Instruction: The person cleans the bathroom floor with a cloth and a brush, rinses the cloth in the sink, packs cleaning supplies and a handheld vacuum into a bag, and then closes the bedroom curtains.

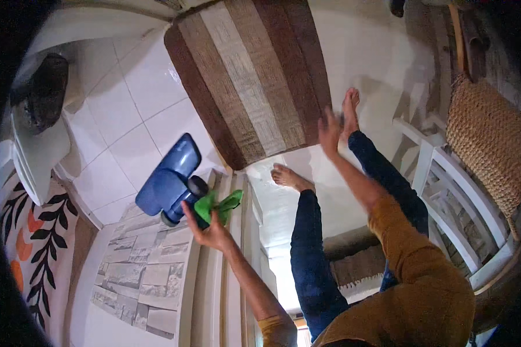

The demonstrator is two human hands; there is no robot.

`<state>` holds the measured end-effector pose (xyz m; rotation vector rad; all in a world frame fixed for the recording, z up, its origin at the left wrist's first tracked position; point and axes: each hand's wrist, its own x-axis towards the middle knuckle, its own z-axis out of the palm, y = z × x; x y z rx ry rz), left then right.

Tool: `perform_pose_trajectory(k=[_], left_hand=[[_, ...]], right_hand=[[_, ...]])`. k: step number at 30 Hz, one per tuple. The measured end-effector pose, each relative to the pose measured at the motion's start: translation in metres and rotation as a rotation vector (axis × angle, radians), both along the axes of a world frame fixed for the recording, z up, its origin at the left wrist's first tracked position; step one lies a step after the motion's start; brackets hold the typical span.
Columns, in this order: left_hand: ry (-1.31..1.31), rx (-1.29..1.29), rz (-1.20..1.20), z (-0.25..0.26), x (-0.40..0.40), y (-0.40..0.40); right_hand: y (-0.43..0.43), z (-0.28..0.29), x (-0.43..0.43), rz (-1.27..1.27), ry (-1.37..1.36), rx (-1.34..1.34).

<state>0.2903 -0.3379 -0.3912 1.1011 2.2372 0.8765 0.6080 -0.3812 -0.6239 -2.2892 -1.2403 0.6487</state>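
My left hand (212, 232) grips the neck of a blue vacuum cleaner floor head (165, 184), which is held up in front of a doorway. Dark wheels sit on either side of the neck. A crumpled green cloth (219, 206) is at the same hand, against the neck and by the fingers. My right hand (330, 132) is blurred and holds nothing that I can see. Its fingers are apart, over the edge of a striped brown and cream rug (252, 82) and near my right foot (351, 110).
At the right stand a white wooden chair (464, 212) and a woven straw bag (488, 143). A white door frame (219, 277) and a stone-patterned wall (143, 277) are at lower left. Beyond lie a white toilet (43, 152) and a leaf-patterned curtain (43, 256).
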Motion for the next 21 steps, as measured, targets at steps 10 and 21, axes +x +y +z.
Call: perform_pose_trajectory(k=[10,21], left_hand=[[0.045,-0.015,0.074,0.039,0.027,0.009],[0.125,-0.133,0.074,0.062,0.066,0.000]], right_hand=[[0.201,-0.021,0.021,0.079,0.318,-0.308],[0.252,-0.009,0.023,-0.124,0.423,-0.197]])
